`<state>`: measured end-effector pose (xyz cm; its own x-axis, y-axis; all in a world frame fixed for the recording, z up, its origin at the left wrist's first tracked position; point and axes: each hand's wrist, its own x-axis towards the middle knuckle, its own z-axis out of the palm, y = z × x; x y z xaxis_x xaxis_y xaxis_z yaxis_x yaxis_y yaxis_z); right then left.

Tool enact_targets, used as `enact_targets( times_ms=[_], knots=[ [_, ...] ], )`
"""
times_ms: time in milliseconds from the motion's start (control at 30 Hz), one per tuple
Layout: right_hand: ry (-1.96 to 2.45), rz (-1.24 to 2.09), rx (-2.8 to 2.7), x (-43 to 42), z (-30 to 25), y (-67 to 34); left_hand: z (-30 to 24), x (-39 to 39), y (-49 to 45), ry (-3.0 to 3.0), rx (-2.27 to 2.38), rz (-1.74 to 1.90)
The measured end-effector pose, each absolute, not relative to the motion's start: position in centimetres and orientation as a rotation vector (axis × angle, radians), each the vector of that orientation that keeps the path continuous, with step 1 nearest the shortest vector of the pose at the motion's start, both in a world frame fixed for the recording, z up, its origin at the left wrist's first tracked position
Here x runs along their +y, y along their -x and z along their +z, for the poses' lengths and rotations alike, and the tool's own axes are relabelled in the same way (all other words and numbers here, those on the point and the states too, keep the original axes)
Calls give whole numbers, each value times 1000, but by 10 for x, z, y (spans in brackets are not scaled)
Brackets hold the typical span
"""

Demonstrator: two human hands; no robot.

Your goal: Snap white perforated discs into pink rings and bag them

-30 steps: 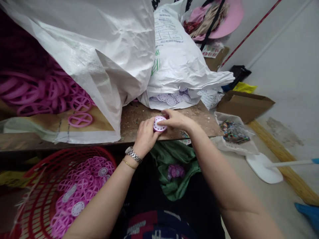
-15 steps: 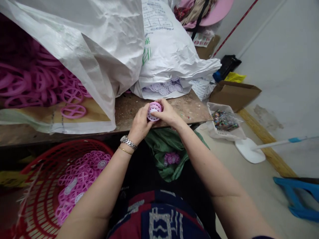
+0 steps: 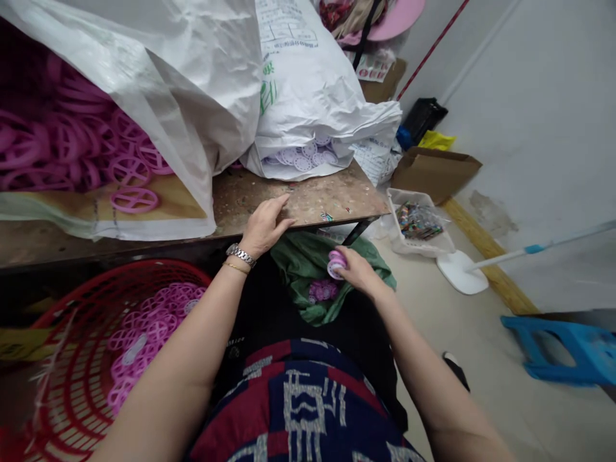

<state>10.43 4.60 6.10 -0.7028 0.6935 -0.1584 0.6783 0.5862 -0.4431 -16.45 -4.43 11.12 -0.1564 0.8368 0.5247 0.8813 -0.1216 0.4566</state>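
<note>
My right hand [image 3: 357, 269] grips a small pink-and-white plastic wheel [image 3: 335, 264] above the mouth of a green sack [image 3: 293, 273]. Inside that sack, pink and white pieces [image 3: 322, 292] are heaped. My left hand [image 3: 265, 224] is by the front edge of the worn wooden table [image 3: 308, 199], fingers apart and holding nothing. Behind it, a white woven bag [image 3: 308, 83] lies with its mouth open, showing white discs [image 3: 303, 157]. To the left, a bigger white bag [image 3: 192, 83] spills pink spoked rings [image 3: 135, 199].
A red basket [image 3: 62, 372] with pink rings and a few white discs stands at lower left. On the right are a clear bin [image 3: 397, 239] of colourful small items, a cardboard box [image 3: 433, 173], a white long-handled tool [image 3: 462, 273] and a blue stool [image 3: 568, 353].
My right hand has carried the pink-and-white wheel down and right, from the table edge to above the green sack. My left hand has let go of it and opened.
</note>
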Motion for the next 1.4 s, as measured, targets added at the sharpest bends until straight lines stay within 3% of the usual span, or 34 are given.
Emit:
enact_targets(
  times_ms=[200, 467, 1100, 1400],
  knots=[
    [1442, 721, -2795, 25, 3, -129, 115, -44, 161, 1986, -2079, -1130],
    [1164, 1055, -3138, -21, -22, -127, 115, -45, 159, 1928, -2090, -1113],
    [1089, 1186, -3202, -26, -30, -128, 118, -52, 151, 1934, -1959, -1112],
    [1042, 1282, -3211, -22, -45, -126, 141, -129, 145, 1768, -1709, -1103]
  ],
)
